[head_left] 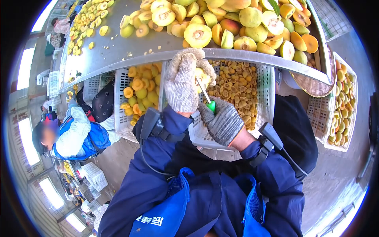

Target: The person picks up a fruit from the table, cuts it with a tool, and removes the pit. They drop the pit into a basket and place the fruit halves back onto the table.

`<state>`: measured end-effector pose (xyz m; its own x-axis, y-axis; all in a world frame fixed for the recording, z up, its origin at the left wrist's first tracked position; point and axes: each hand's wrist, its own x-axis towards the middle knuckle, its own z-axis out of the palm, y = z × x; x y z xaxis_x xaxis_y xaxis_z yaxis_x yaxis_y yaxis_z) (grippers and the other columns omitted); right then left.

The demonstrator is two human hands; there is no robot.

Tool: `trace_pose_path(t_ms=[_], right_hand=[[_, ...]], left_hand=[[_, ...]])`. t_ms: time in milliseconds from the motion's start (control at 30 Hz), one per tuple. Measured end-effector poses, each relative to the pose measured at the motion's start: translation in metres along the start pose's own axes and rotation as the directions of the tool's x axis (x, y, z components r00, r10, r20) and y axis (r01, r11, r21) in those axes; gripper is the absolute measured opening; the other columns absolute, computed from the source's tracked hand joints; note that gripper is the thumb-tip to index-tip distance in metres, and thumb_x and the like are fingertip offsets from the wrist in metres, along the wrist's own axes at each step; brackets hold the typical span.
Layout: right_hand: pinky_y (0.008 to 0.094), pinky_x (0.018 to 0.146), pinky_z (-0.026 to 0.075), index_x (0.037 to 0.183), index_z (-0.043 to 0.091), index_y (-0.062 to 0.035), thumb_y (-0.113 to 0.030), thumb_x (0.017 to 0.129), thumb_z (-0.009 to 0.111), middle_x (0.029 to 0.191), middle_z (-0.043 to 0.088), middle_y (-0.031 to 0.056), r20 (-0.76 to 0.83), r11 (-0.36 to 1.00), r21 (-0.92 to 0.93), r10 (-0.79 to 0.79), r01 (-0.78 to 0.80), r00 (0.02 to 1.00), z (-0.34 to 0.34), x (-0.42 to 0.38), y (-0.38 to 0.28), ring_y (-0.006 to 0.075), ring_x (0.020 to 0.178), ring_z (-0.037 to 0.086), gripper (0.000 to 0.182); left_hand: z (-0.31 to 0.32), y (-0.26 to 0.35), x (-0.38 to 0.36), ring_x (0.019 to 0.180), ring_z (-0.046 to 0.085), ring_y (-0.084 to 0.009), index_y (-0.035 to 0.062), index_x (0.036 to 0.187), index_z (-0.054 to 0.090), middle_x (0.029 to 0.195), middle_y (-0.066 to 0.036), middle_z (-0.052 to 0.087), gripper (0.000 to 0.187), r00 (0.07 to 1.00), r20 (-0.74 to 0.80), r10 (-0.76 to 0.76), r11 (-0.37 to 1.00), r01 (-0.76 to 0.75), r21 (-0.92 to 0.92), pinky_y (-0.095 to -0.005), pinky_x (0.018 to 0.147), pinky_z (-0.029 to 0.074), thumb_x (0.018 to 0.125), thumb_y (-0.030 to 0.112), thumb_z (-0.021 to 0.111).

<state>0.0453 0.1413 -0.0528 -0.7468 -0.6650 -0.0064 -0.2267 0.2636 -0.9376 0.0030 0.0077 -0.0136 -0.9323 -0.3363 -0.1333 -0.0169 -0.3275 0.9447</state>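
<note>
Pinching fruit, L hand; R hand grips tool (grn hdl), tip slanting up-left

Food-processing workshop; steel table heaped with fruit; crates; co-workers

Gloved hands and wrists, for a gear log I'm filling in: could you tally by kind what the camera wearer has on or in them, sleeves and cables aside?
Gloves: 2, on the left hand and right hand
Wrist units: 2, one strapped at each wrist
Green-handled tool: 1, in the right hand
Fruit: 1, in the left hand
Total: 6
</note>
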Motion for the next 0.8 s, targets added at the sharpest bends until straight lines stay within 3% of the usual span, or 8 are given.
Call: trace_pose_path(t_ms=[67, 100, 167, 300, 367, 433, 700, 800], right_hand=[[0.0468, 0.061, 0.049, 0.115, 0.058, -0.0030, -0.011, 0.086, 0.057, 0.079, 0.061, 0.0165, 0.000, 0.868, -0.368, -0.357, 0.332, 0.934, -0.011, -0.002, 0.010, 0.0348, 0.071, 0.063, 0.030], [0.0468, 0.061, 0.049, 0.115, 0.058, -0.0030, -0.011, 0.086, 0.057, 0.079, 0.061, 0.0165, -0.003, 0.868, -0.368, -0.358, 0.332, 0.934, -0.018, -0.004, 0.007, 0.0348, 0.071, 0.063, 0.030], [0.0451, 0.056, 0.048, 0.111, 0.058, -0.0045, -0.009, 0.083, 0.060, 0.073, 0.060, 0.0110, 0.171, 0.973, 0.209, -0.139, 0.102, 0.975, -0.029, -0.007, 0.002, 0.0325, 0.062, 0.060, 0.029], [0.0404, 0.056, 0.050, 0.113, 0.057, -0.0062, -0.012, 0.073, 0.072, 0.072, 0.060, 0.0085, 0.237, 0.903, 0.420, -0.007, -0.096, 0.972, -0.026, -0.006, -0.004, 0.0308, 0.061, 0.061, 0.043], [0.0403, 0.058, 0.052, 0.115, 0.057, -0.0064, -0.014, 0.070, 0.075, 0.074, 0.061, 0.0093, 0.246, 0.945, 0.323, -0.025, -0.058, 0.969, -0.024, -0.004, 0.002, 0.0308, 0.064, 0.063, 0.049], [0.0413, 0.058, 0.052, 0.117, 0.057, -0.0069, -0.015, 0.069, 0.075, 0.075, 0.062, 0.0100, 0.055, 0.897, -0.240, -0.369, 0.372, 0.928, -0.023, 0.000, 0.004, 0.0316, 0.064, 0.063, 0.051], [0.0447, 0.063, 0.051, 0.122, 0.054, -0.0035, -0.027, 0.062, 0.084, 0.084, 0.064, 0.0128, 0.172, 0.833, -0.419, -0.317, 0.361, 0.933, -0.023, -0.008, 0.011, 0.0353, 0.071, 0.063, 0.071], [0.0436, 0.061, 0.050, 0.120, 0.055, -0.0046, -0.020, 0.066, 0.078, 0.081, 0.063, 0.0119, 0.140, 0.824, -0.421, -0.355, 0.380, 0.924, -0.021, -0.009, 0.013, 0.0343, 0.071, 0.063, 0.061]], left_hand=[[-0.001, 0.004, 0.002, 0.064, 0.063, -0.0206, 0.0014, 0.111, 0.058, 0.079, -0.014, 0.065, 0.028, 0.992, 0.121, -0.039, 0.996, 0.028, 0.086, -0.0313, 0.055, 0.052, 0.104, 0.026, 0.048], [-0.001, 0.005, 0.002, 0.064, 0.063, -0.0206, 0.0014, 0.111, 0.058, 0.079, -0.014, 0.065, 0.028, 0.992, 0.123, -0.038, 0.996, 0.027, 0.088, -0.0313, 0.055, 0.052, 0.104, 0.026, 0.048], [0.000, 0.007, 0.003, 0.070, 0.064, -0.0221, 0.0016, 0.114, 0.057, 0.087, -0.015, 0.066, 0.031, 0.964, 0.260, -0.060, 0.983, 0.103, -0.154, -0.0345, 0.060, 0.054, 0.104, 0.028, 0.045], [-0.003, 0.007, 0.002, 0.073, 0.065, -0.0246, 0.0007, 0.118, 0.057, 0.093, -0.017, 0.066, 0.034, 0.942, 0.281, -0.184, 0.924, 0.264, -0.278, -0.0365, 0.062, 0.056, 0.103, 0.030, 0.045], [-0.008, 0.002, 0.004, 0.068, 0.065, -0.0237, -0.0008, 0.112, 0.060, 0.088, -0.017, 0.067, 0.036, 0.947, 0.224, -0.229, 0.938, 0.276, -0.208, -0.0343, 0.057, 0.055, 0.103, 0.031, 0.046], [-0.008, 0.001, 0.007, 0.065, 0.064, -0.0223, -0.0014, 0.106, 0.064, 0.082, -0.014, 0.067, 0.038, 0.955, 0.119, -0.273, 0.962, 0.267, 0.061, -0.0324, 0.056, 0.054, 0.102, 0.032, 0.045], [-0.015, 0.005, 0.016, 0.061, 0.063, -0.0184, -0.0027, 0.095, 0.066, 0.077, -0.012, 0.066, 0.038, 0.923, 0.310, -0.226, 0.936, 0.117, 0.333, -0.0277, 0.053, 0.052, 0.099, 0.031, 0.050], [-0.017, 0.005, 0.017, 0.064, 0.063, -0.0177, -0.0028, 0.095, 0.066, 0.077, -0.011, 0.066, 0.039, 0.875, 0.289, -0.389, 0.904, 0.302, 0.303, -0.0272, 0.053, 0.052, 0.099, 0.033, 0.051]])
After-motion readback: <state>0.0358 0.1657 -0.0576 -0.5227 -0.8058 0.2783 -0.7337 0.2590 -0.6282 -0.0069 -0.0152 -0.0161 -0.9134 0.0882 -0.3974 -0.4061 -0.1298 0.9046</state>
